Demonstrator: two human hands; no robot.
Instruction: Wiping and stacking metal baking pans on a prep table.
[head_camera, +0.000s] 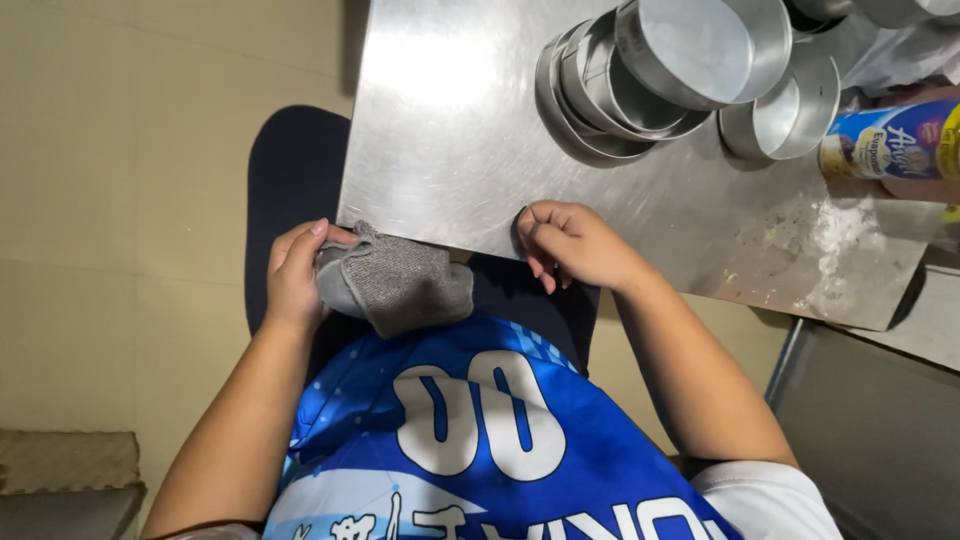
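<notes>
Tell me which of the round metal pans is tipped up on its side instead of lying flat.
The topmost round pan, leaning on the nested stack, is tilted, its flat bottom facing the camera. The single pan beside it lies flat.

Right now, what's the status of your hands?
Left hand holds grey knitted cloth at steel table edge. Right hand rests on edge, empty. Round metal pans beyond, untouched.

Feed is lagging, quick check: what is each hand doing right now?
Left hand: closed on the grey cloth at the table edge.
Right hand: holds nothing, fingers curled, resting on the table edge.
</notes>
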